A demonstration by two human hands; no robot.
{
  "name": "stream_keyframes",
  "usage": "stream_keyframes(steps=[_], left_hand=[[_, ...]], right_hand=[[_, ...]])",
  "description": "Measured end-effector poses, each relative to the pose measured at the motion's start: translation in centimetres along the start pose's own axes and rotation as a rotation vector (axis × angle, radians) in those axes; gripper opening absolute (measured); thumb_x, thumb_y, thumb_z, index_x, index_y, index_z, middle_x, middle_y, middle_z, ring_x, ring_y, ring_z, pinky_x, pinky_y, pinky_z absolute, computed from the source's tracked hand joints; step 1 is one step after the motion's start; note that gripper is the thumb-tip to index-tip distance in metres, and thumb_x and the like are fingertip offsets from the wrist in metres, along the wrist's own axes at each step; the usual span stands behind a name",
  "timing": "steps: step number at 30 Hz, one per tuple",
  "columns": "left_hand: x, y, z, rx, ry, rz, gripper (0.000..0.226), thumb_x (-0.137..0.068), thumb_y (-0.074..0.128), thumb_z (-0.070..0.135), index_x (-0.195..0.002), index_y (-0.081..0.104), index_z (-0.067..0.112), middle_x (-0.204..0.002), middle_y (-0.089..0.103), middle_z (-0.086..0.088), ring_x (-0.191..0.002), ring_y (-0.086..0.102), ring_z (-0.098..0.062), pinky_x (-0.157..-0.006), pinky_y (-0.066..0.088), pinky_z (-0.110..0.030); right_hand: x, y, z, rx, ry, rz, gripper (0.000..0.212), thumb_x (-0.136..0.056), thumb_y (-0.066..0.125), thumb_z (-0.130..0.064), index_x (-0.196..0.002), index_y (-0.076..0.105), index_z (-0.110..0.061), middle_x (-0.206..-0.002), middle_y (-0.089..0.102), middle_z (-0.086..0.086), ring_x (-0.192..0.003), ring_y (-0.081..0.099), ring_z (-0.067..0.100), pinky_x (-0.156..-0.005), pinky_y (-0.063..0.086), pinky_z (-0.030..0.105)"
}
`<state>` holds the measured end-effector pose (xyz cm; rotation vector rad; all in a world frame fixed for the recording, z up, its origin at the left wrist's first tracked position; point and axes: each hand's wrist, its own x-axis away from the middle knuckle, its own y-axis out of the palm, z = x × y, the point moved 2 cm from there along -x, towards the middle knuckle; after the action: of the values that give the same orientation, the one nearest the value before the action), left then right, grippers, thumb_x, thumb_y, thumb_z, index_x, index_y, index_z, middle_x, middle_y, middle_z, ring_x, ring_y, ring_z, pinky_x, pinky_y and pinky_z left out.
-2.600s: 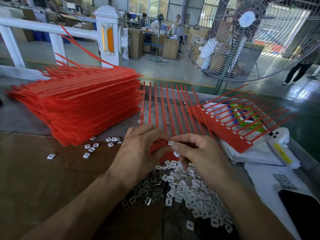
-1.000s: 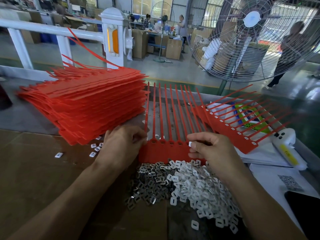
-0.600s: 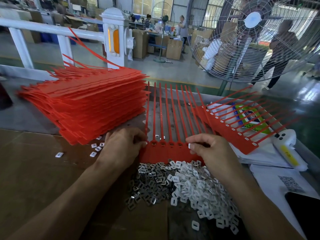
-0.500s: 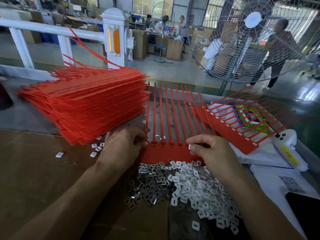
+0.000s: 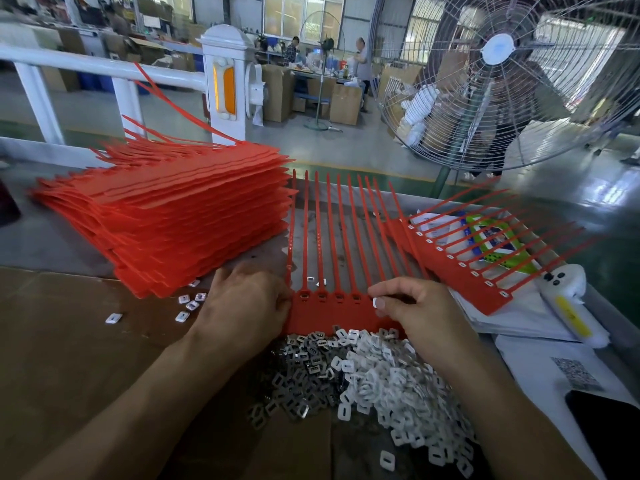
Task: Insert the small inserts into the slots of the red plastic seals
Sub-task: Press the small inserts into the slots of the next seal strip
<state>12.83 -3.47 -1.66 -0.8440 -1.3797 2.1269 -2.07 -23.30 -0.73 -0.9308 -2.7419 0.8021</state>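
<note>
A red comb-shaped sheet of plastic seals (image 5: 337, 315) lies flat before me, its long tails pointing away. My left hand (image 5: 244, 306) holds the sheet's left end, fingers curled at its edge. My right hand (image 5: 414, 311) pinches a small white insert (image 5: 375, 302) over a slot near the sheet's right part. Several slots to the left of it show as dark openings. In front of the sheet lies a heap of white inserts (image 5: 391, 386) beside a heap of grey metal inserts (image 5: 299, 368).
A tall stack of red seal sheets (image 5: 166, 213) stands at the left. Another red sheet (image 5: 464, 271) lies at the right over papers. A white device (image 5: 568, 299) and a dark phone (image 5: 606, 434) sit at the right. Loose inserts (image 5: 187, 304) lie near the stack. A large fan (image 5: 502, 77) stands beyond.
The sheet was lowered flat onto the table. My left hand shifted to its left end. My right hand carried a white insert to the slots on the right and has stayed there.
</note>
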Motion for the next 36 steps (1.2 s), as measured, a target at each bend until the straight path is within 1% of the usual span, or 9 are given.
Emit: stream_keyframes(steps=[8,11,19,23,25,27,30,32,36], left_hand=[[0.7,0.0,0.9,-0.129,0.044,0.045,0.029,-0.098,0.047,0.044,-0.114,0.069,0.037,-0.111,0.062,0.016,-0.118,0.047,-0.01,-0.102,0.03,-0.032],[0.8,-0.1,0.9,-0.146,0.011,0.067,0.029,-0.098,0.048,0.046,-0.112,0.07,0.035,-0.107,0.063,0.015,-0.114,0.051,-0.011,-0.1,0.033,-0.032],[0.5,0.0,1.0,-0.168,0.03,0.036,0.03,-0.099,0.047,0.048,-0.114,0.069,0.034,-0.117,0.059,0.016,-0.122,0.044,-0.011,-0.106,0.029,-0.033],[0.7,-0.1,1.4,-0.165,0.017,0.114,0.031,-0.098,0.047,0.05,-0.111,0.07,0.033,-0.115,0.06,0.015,-0.12,0.046,-0.012,-0.104,0.031,-0.033],[0.9,-0.4,1.9,-0.094,0.056,0.203,0.026,-0.097,0.052,0.046,-0.112,0.071,0.034,-0.114,0.061,0.015,-0.116,0.048,-0.012,-0.101,0.033,-0.032],[1.0,-0.6,2.6,0.092,0.11,0.264,0.022,-0.095,0.061,0.041,-0.113,0.071,0.034,-0.111,0.062,0.016,-0.112,0.052,-0.01,-0.098,0.036,-0.032],[1.2,-0.4,3.8,0.338,0.19,0.228,0.022,-0.092,0.067,0.037,-0.114,0.069,0.033,-0.106,0.062,0.019,-0.1,0.059,-0.004,-0.094,0.047,-0.037],[1.4,-0.1,4.5,0.397,0.229,0.198,0.024,-0.092,0.068,0.038,-0.115,0.066,0.033,-0.105,0.062,0.019,-0.096,0.059,0.0,-0.09,0.051,-0.038],[1.6,0.1,5.2,0.401,0.268,0.221,0.021,-0.089,0.068,0.043,-0.109,0.065,0.037,-0.101,0.061,0.021,-0.095,0.057,0.003,-0.094,0.045,-0.036]], right_hand=[[0.0,-0.1,-0.1,-0.004,-0.02,-0.019,0.023,-0.098,0.068,-0.019,-0.101,0.076,-0.04,-0.085,0.074,-0.027,-0.083,0.069,-0.008,-0.074,0.046,0.017],[-0.1,0.1,-0.1,0.008,-0.026,-0.014,0.022,-0.098,0.067,-0.019,-0.096,0.076,-0.039,-0.085,0.075,-0.023,-0.082,0.07,-0.005,-0.072,0.048,0.018],[-0.1,0.2,-0.2,-0.038,-0.02,0.01,0.018,-0.096,0.071,-0.019,-0.091,0.077,-0.035,-0.082,0.076,-0.015,-0.079,0.071,0.0,-0.075,0.051,0.024],[0.0,0.2,-0.5,-0.059,-0.053,0.024,0.017,-0.095,0.071,-0.019,-0.09,0.077,-0.034,-0.082,0.075,-0.016,-0.078,0.071,0.001,-0.074,0.049,0.024],[0.1,0.1,-0.8,-0.091,-0.082,0.031,0.016,-0.095,0.071,-0.02,-0.091,0.077,-0.035,-0.084,0.076,-0.015,-0.079,0.072,0.001,-0.075,0.051,0.022],[0.1,0.2,-1.0,-0.153,-0.101,0.019,0.016,-0.095,0.071,-0.02,-0.093,0.078,-0.035,-0.086,0.077,-0.012,-0.081,0.073,0.004,-0.073,0.053,0.019],[0.4,0.5,-1.4,-0.244,-0.109,-0.04,0.02,-0.095,0.072,-0.018,-0.093,0.078,-0.036,-0.088,0.078,-0.009,-0.082,0.075,0.008,-0.07,0.055,0.014],[0.5,0.8,-1.5,-0.287,-0.11,-0.077,0.022,-0.095,0.073,-0.017,-0.093,0.078,-0.038,-0.09,0.078,-0.008,-0.083,0.076,0.009,-0.071,0.055,0.013],[0.7,1.3,-1.9,-0.309,-0.131,-0.131,0.024,-0.094,0.073,-0.016,-0.095,0.076,-0.04,-0.089,0.078,-0.006,-0.084,0.076,0.01,-0.073,0.056,0.015]])
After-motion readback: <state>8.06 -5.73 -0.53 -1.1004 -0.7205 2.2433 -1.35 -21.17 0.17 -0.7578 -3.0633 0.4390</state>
